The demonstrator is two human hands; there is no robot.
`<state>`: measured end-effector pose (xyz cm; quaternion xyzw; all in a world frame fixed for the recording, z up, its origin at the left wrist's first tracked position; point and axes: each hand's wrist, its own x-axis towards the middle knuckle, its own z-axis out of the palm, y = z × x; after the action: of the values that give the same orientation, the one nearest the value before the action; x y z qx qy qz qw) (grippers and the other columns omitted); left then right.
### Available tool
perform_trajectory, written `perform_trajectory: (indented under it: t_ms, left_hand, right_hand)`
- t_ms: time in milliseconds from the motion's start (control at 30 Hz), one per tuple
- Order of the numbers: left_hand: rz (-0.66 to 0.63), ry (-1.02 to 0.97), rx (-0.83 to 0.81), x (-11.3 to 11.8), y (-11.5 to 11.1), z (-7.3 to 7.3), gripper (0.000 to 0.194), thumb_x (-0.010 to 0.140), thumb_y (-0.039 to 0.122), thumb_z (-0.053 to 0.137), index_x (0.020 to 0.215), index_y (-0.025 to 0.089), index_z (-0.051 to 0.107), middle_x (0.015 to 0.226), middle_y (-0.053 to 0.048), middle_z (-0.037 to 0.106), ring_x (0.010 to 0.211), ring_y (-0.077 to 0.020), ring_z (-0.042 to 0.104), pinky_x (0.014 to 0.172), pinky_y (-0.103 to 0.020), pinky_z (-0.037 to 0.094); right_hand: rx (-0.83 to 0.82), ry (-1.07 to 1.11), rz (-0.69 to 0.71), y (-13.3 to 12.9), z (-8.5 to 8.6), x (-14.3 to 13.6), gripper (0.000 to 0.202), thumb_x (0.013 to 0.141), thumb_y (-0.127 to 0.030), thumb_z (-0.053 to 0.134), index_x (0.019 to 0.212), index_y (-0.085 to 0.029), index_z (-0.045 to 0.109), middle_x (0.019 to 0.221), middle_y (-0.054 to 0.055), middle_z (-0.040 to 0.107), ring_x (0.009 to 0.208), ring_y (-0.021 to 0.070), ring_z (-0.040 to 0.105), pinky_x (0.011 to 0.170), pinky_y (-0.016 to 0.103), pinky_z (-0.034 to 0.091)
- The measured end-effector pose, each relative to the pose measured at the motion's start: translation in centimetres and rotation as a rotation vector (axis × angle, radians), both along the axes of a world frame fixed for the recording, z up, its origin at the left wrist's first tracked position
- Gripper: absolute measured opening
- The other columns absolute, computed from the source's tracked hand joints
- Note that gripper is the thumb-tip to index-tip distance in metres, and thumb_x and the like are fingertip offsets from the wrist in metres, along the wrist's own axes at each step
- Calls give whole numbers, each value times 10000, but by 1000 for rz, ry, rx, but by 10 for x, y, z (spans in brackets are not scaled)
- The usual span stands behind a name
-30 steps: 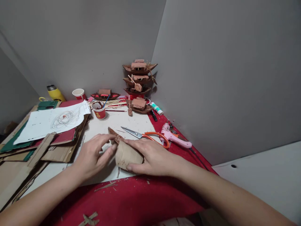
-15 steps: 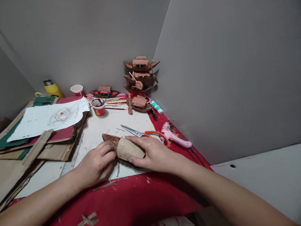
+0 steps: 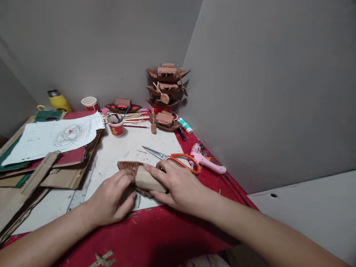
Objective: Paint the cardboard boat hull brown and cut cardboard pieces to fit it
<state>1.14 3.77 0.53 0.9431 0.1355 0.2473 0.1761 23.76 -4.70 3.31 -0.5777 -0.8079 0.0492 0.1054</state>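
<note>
A brown-painted model boat (image 3: 126, 166) lies on the white sheet in front of me, its pointed end to the left. An arched piece of bare tan cardboard (image 3: 148, 180) sits across its middle like a canopy. My right hand (image 3: 178, 181) grips this canopy, thumb on the near side and fingers on the far side. My left hand (image 3: 115, 194) is closed at the boat's left part, fingers curled over the hull beside the canopy's edge; its fingertips are partly hidden. Orange-handled scissors (image 3: 183, 163) lie just beyond my right hand, blades partly spread.
Stacked model boats (image 3: 168, 76) stand at the back corner. A paint-stained paper cup (image 3: 116, 128) holds a blue brush. A pink glue gun (image 3: 208, 164) lies to the right. Cardboard sheets (image 3: 63, 178) with a scribbled paper (image 3: 39, 137) cover the left. A yellow bottle (image 3: 59, 102) stands behind.
The boat has shifted slightly left. My right hand's fingers have moved along the canopy and bent more, and my left thumb has separated a little from the fingers.
</note>
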Motion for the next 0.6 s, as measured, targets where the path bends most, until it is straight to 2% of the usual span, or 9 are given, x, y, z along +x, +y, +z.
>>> perform_trajectory:
  t_ms: [100, 267, 433, 600]
  left_hand:
    - [10, -34, -47, 0, 1, 0, 353, 839, 117, 546, 1162, 191, 427, 1128, -130, 584, 1054, -245, 572, 904, -382, 502]
    - [54, -23, -29, 1, 0, -3, 344, 878, 157, 563, 1188, 199, 422, 1042, -97, 642, 940, -215, 634, 826, -349, 535]
    - [47, -7, 59, 0, -1, -1, 357, 879, 158, 552, 1208, 203, 421, 1125, -123, 646, 1026, -231, 635, 866, -352, 534]
    - [101, 12, 187, 3, 3, 9, 533, 861, 252, 610, 1338, 194, 379, 1306, -178, 566, 1197, -299, 540, 986, -460, 461]
  right_hand:
    - [-3, -14, 15, -2, 0, -2, 638, 905, -465, 578, 1451, -168, 432, 1132, 171, 571, 972, 302, 557, 787, 447, 524]
    - [-63, 0, 27, -6, 6, -4, 580, 962, -438, 491, 1474, -180, 401, 1209, 181, 549, 1040, 303, 549, 858, 461, 510]
    - [-87, 40, 14, -8, 4, -1, 615, 935, -429, 552, 1479, -195, 388, 1219, 168, 542, 1064, 299, 539, 889, 457, 501]
    - [-88, 126, -11, -8, 1, 1, 707, 865, -424, 645, 1471, -164, 388, 1211, 170, 544, 1070, 307, 521, 886, 466, 506]
